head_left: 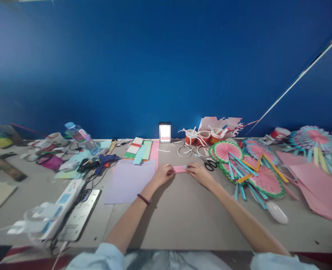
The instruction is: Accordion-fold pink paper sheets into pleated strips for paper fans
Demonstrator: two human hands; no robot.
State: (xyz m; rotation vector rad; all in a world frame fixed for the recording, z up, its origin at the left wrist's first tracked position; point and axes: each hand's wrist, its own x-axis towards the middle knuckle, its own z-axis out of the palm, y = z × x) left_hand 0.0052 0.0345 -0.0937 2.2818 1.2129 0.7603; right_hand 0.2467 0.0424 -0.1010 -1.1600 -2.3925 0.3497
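Observation:
A narrow folded strip of pink paper [179, 169] lies level between my two hands, over the middle of the grey table. At its left end, my left hand [164, 174] is closed on it with the fingers curled. My right hand [198, 173] pinches the right end, where a small light blue bit shows at the fingertips. Just left of my left hand lies a sheet of lilac paper [129, 182]. Black-handled scissors [210, 165] rest beyond my right hand, beside several pleated paper fans [228, 152] in pink and green.
A power strip [63, 202] with cables and a phone [81, 213] lie at the left, near a blue glue gun [105, 162] and a water bottle [83, 138]. Paper cups [204, 137] stand at the back. A white mouse [277, 213] and pink sheets [320, 183] lie right.

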